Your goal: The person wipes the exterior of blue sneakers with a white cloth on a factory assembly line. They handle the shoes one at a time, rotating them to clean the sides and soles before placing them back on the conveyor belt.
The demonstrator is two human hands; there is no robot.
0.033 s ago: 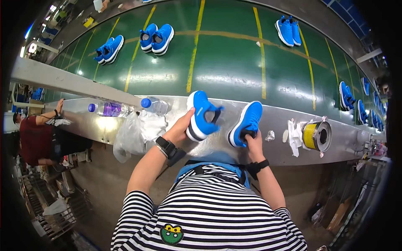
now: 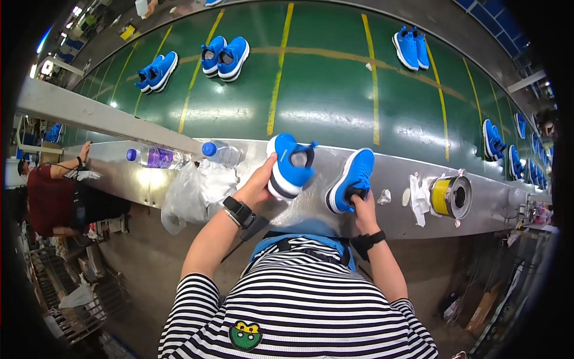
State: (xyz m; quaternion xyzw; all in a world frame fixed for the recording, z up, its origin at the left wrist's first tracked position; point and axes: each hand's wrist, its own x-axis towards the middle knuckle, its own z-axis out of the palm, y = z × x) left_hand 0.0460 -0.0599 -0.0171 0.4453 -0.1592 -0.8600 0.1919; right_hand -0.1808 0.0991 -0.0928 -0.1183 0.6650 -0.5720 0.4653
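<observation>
From the head camera, the left hand [image 2: 258, 184] grips a blue shoe [image 2: 289, 166] with a white sole, fingers wrapped around its side and heel, holding it lifted and tilted just above the metal ledge [image 2: 394, 173]. The right hand [image 2: 362, 203] closes around the heel of a second blue shoe [image 2: 353, 179], whose sole rests on the ledge with the toe pointing away from the person. The two shoes are near each other but not touching. Both wrists wear dark bands.

Left of the left hand, a crumpled clear plastic bag [image 2: 182, 197] with white cloth hangs over the ledge edge, and beyond it lie two clear bottles with blue caps [image 2: 222, 152], [image 2: 153, 157]. Right of the right hand sit a small white scrap [image 2: 384, 196], a bunch of white rags [image 2: 418, 197] and a roll of yellow tape [image 2: 449, 196].

Past both hands runs a green belt [image 2: 323, 90] with yellow lines, carrying pairs of blue shoes: two pairs far to the left [image 2: 156, 70], [image 2: 225, 57], one far ahead to the right [image 2: 410, 48], and more along the right rim [image 2: 495, 139]. Far left, another person in a red top [image 2: 48, 200] leans an arm on the ledge.
</observation>
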